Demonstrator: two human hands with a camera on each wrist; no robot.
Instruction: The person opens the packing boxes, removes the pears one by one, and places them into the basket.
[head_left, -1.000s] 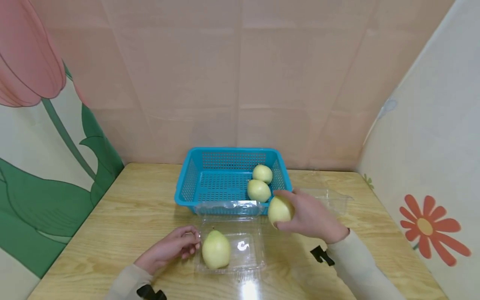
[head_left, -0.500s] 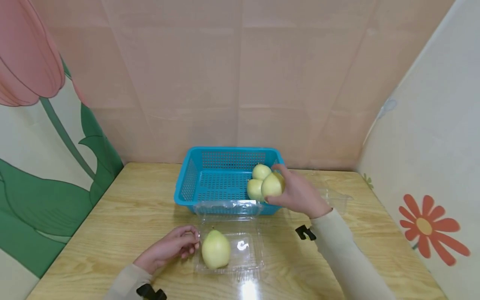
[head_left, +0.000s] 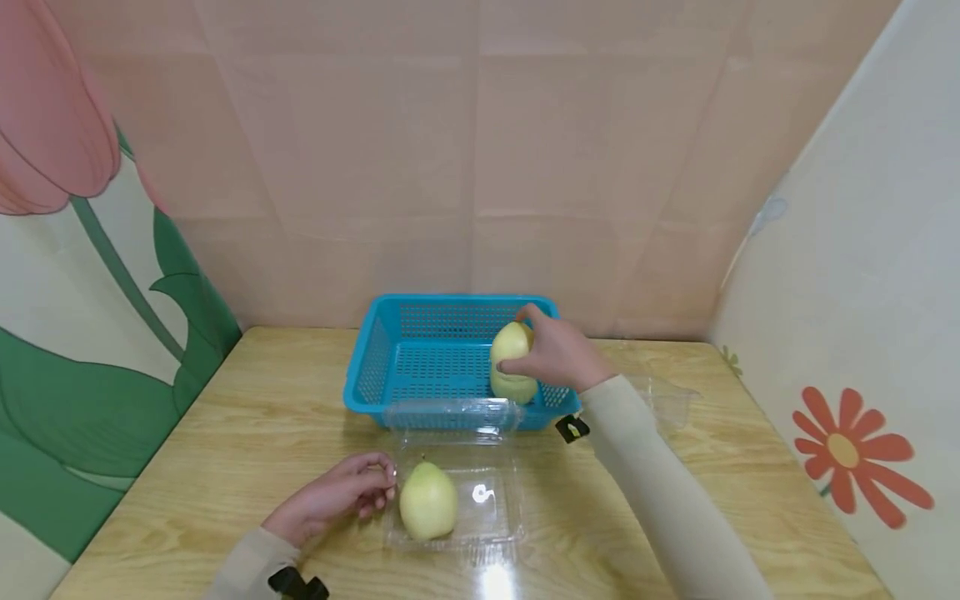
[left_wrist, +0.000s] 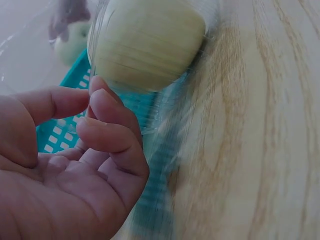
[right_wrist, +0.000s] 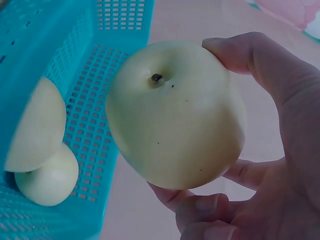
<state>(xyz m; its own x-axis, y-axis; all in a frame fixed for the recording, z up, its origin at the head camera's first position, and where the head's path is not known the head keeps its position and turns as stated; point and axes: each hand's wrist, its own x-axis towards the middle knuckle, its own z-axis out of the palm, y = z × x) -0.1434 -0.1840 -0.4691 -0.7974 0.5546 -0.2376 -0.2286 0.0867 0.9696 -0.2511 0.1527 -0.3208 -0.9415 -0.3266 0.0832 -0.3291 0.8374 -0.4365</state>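
Observation:
My right hand (head_left: 562,352) grips a pale yellow-green pear (head_left: 511,343) over the right side of the blue basket (head_left: 358,358). The right wrist view shows fingers and thumb around this pear (right_wrist: 175,120), its dark blossom or stem end facing the camera. Two more pears lie in the basket; in the head view the front pear (head_left: 513,389) shows and the rear one is hidden. My left hand (head_left: 337,496) pinches the left rim of a clear plastic clamshell box (head_left: 483,500) between thumb and fingertips. A pear (head_left: 428,502) sits in the left half of that box.
Another clear plastic box (head_left: 667,398) stands to the right of the basket. The clamshell's raised lid (head_left: 453,415) leans by the basket's front. Beneath all is a wooden table (head_left: 285,400), with a pinkish cloth-like backdrop (head_left: 472,167) behind it.
My right hand has carried its pear leftward and away from me, from beside the basket's front right corner to above the pears inside. The left hand stays at the box.

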